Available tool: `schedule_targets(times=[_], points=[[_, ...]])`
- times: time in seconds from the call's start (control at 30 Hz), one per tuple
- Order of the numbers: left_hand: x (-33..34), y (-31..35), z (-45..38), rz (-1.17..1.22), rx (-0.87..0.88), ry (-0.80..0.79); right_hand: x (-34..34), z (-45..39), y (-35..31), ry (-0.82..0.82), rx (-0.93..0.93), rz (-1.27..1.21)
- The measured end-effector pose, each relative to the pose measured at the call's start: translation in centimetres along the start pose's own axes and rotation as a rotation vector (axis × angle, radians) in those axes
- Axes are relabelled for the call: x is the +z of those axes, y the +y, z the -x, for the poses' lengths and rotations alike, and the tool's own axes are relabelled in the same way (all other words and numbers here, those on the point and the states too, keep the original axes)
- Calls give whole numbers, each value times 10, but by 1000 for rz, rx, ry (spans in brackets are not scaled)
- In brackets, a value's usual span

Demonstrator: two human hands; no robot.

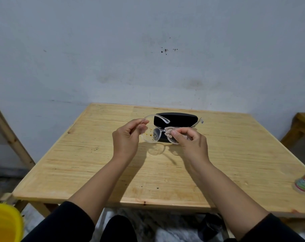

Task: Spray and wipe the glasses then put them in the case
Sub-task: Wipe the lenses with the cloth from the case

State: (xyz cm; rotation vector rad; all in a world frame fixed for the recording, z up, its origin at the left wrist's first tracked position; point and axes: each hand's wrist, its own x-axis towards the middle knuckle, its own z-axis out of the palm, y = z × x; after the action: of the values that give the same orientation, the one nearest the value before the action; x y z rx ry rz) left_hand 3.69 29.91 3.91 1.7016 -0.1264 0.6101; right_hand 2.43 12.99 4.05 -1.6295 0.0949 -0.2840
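Clear-framed glasses (152,135) hang in the air above the wooden table (78,154), arms unfolded and pointing away from me. The left lens carries yellowish specks. My left hand (126,139) pinches the frame at its left hinge. My right hand (190,142) pinches a small beige cloth (170,131) against the right lens, thumb on top. Behind the glasses a black case (178,118) lies closed on the table. A spray bottle (304,183) lies at the table's right edge, partly cut off.
The table stands against a pale blue-grey wall. A yellow bucket (5,222) sits on the floor at the lower left. Wooden frames (12,135) stand left and right of the table. Small dark crumbs dot the tabletop near me.
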Motion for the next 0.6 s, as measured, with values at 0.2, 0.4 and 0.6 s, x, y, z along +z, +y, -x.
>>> schedule_targets(times=[0.2,0.4,0.6], points=[[-2,-3,0,6,-13,20,2,0,2,34,-23,-22],[-6,-8,-1,-4,-22,5,2,-1,3,78,83,-190],[-7,-11,1,-11,-39,0,2,-3,1,96,223,-291]])
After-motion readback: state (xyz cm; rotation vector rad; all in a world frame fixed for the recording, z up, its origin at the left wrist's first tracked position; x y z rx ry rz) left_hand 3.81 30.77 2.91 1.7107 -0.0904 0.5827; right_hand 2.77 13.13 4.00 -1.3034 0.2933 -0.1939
